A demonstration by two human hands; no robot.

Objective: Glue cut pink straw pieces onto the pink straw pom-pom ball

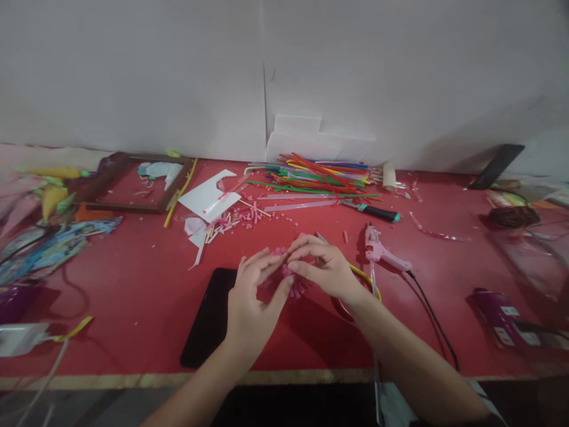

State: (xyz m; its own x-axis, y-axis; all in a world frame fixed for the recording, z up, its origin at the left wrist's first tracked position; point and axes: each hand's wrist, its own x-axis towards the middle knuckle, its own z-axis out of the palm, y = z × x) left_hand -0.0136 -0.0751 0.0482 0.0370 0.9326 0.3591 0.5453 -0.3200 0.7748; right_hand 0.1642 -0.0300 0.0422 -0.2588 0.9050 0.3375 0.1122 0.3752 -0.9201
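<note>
A pink fringed piece, like a small flower (pixel 299 289), sits between my two hands in the middle of the red table (pixel 155 320). My left hand (pixel 260 281) curls round its left side, with the thumb against its front. My right hand (pixel 322 267) bends over its top and right side, thumb and fingertips pinched close together on it. Much of the piece is hidden behind the fingers. A black phone (pixel 208 323) lies beside my left hand. Partly under my right hand are a yellow-handled tool (pixel 362 274) and the tip of a metal blade.
A pink glue gun (pixel 382 252) with a black cord lies to the right. Behind are a cutter knife (pixel 377 213), a bundle of coloured pipe cleaners (pixel 320 175), white paper (pixel 208 198) and pink scraps (pixel 253 216). A brown frame (pixel 128 207) lies left; a purple box (pixel 504 320) stands right.
</note>
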